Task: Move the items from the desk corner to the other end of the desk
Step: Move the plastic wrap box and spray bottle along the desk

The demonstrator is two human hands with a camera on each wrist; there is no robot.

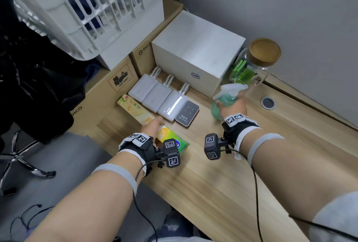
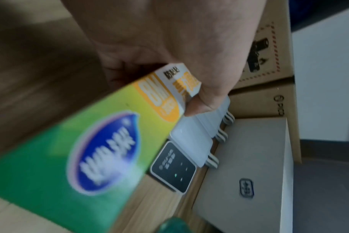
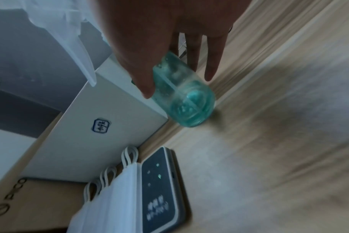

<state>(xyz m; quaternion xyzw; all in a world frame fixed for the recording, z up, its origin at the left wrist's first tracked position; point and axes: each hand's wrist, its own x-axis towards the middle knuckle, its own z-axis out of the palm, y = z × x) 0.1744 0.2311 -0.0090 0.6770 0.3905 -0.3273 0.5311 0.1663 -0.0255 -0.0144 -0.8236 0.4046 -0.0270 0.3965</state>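
My left hand (image 1: 153, 125) grips one end of a long green and yellow box (image 1: 174, 139) with a blue oval logo (image 2: 104, 152), held tilted just above the desk (image 1: 213, 174). My right hand (image 1: 233, 107) holds a teal spray bottle (image 1: 222, 102) with a white trigger head, lifted off the desk beside the white box (image 1: 195, 52); in the right wrist view the bottle's base (image 3: 189, 104) hangs clear of the wood. A second long box with a food picture (image 1: 135, 109) lies flat by the cardboard.
Three white power banks (image 1: 155, 96) and a dark small device (image 1: 187, 113) lie in a row before the white box. A glass jar (image 1: 253, 61) with a cork lid stands at the wall. Cardboard boxes (image 1: 108, 90) and a white basket (image 1: 87, 9) crowd the left. A cable hole (image 1: 268, 102) sits right.
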